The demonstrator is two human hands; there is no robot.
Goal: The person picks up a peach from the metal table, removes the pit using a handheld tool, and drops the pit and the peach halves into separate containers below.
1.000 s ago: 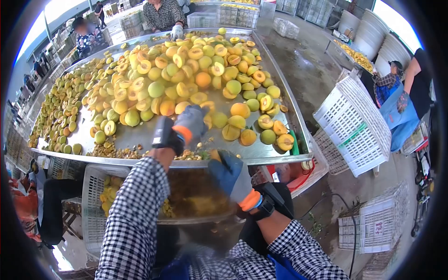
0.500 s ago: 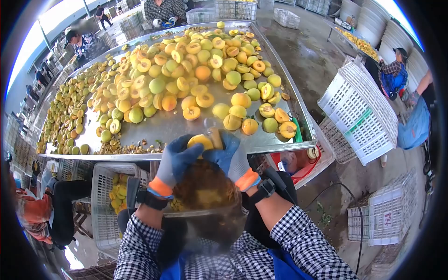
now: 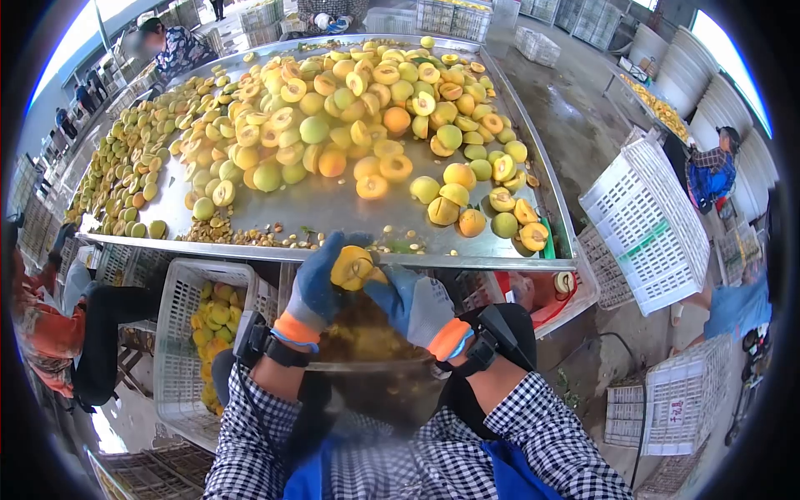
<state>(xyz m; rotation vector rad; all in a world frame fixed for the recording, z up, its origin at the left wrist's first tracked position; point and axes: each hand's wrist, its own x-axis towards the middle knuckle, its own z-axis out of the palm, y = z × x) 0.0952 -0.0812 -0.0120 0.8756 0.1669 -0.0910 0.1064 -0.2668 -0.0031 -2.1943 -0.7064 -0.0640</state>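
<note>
1. We see a big metal table (image 3: 333, 221) in front of us. It is covered with lots of yellow and green fruit (image 3: 333, 125), some whole and some cut in half.
2. A white crate (image 3: 646, 221) stands tilted on the floor to the right of the table.
3. Another white basket (image 3: 179, 333) sits under the near edge of the table on our left. It has yellow fruit in it.
4. A bowl (image 3: 367, 367) sits in our lap, just under our hands. It holds brown and yellow bits.
5. Our left hand (image 3: 317, 287) wears a blue and gray glove. Its fingers are curled around a fruit half (image 3: 352, 267) and hold it tight.
6. Our right hand (image 3: 417, 304) wears the same kind of glove. Its fingers are bent and press against the fruit half. We cannot tell if it holds a small tool.
7. The fruit half is up in the air between our two hands, above the bowl and just at the near edge of the table. Its cut side faces us.
8. Small brown pits (image 3: 250, 237) lie along the near edge of the table.
</note>
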